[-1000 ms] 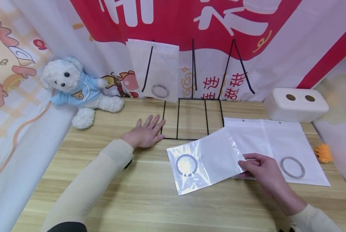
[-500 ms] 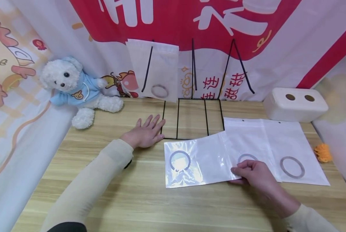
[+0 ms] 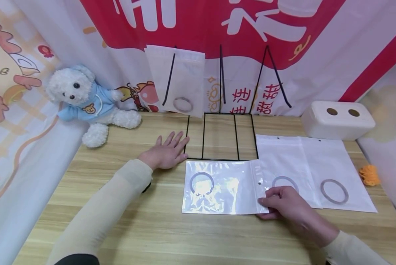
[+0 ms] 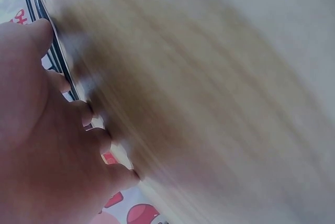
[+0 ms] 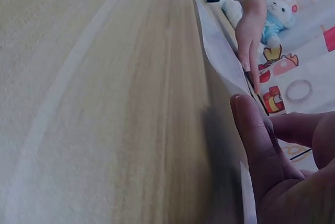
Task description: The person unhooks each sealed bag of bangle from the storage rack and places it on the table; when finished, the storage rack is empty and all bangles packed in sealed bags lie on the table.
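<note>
Pinching the bag (image 3: 224,189) near one corner in the right hand (image 3: 284,206), just in front of the rack (image 3: 203,140); spreading the left hand (image 3: 165,152) beside it. Might twist or sag when lifted, from gripping off-centre.

The table (image 3: 171,239) (pale wood) bears white bags (image 3: 280,158), rack (image 3: 203,136), box (image 3: 337,127), plush toy (image 3: 96,103).

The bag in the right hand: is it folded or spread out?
Spread out: the bag shows as a full rectangle, not doubled over.
</note>
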Available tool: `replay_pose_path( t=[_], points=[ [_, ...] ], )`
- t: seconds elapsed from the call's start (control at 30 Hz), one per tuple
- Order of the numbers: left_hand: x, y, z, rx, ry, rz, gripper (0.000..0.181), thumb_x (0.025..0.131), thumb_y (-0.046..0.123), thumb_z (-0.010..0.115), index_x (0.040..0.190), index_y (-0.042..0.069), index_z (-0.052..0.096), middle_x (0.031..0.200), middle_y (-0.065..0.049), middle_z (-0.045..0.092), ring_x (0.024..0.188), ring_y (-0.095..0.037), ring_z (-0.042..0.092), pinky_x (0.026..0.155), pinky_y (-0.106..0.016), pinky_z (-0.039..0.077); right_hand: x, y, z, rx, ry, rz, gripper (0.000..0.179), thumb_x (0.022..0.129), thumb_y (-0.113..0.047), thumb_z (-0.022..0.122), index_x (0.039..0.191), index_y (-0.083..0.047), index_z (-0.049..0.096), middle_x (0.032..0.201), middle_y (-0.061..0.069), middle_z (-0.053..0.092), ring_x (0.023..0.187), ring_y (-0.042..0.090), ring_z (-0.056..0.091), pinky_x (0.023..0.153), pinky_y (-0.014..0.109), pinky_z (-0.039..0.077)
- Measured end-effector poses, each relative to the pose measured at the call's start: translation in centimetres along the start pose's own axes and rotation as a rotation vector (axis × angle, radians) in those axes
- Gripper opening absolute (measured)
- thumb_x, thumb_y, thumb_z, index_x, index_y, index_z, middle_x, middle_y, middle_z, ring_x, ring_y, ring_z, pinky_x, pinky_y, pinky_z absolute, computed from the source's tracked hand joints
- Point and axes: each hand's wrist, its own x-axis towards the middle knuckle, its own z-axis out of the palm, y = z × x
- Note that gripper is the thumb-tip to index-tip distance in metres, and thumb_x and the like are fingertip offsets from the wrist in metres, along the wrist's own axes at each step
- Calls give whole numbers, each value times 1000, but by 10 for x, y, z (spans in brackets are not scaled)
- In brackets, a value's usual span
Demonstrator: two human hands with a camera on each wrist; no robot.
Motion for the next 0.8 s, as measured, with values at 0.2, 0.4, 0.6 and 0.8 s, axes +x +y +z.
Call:
replay_pose_path(
  t=[0.2,0.4,0.6,0.8],
  points=[
    [1,-1,1,-4,-3,1,75,115,57,31,176,26,-2,183,-8,-14,170,-39,-11,130,-77,-1,5,6,4,-20,6,24,24,99,-1,73,111,13,58,83,11,67,80,26,83,79,40,68],
    [0,0,0,-5,-1,-2,75,115,58,31,176,26,-2,183,-8,-14,170,-39,-10,130,-77,0,6,10,6,-18,-17,2,20,100,1,71,110,15,62,82,10,68,77,24,82,77,38,68],
    [0,0,0,-10,4,-3,75,116,57,30,176,26,-1,183,-8,-13,170,-39,-10,130,-77,-1,6,9,8,-16,0,10,17,101,2,69,109,14,62,81,9,66,76,21,81,76,36,68],
    [1,-1,1,-5,9,1,74,116,55,31,176,25,0,183,-9,-12,170,-40,-9,130,-77,-1,6,10,7,-17,18,19,22,102,3,67,116,18,58,86,11,66,80,25,82,77,37,68]
  ],
)
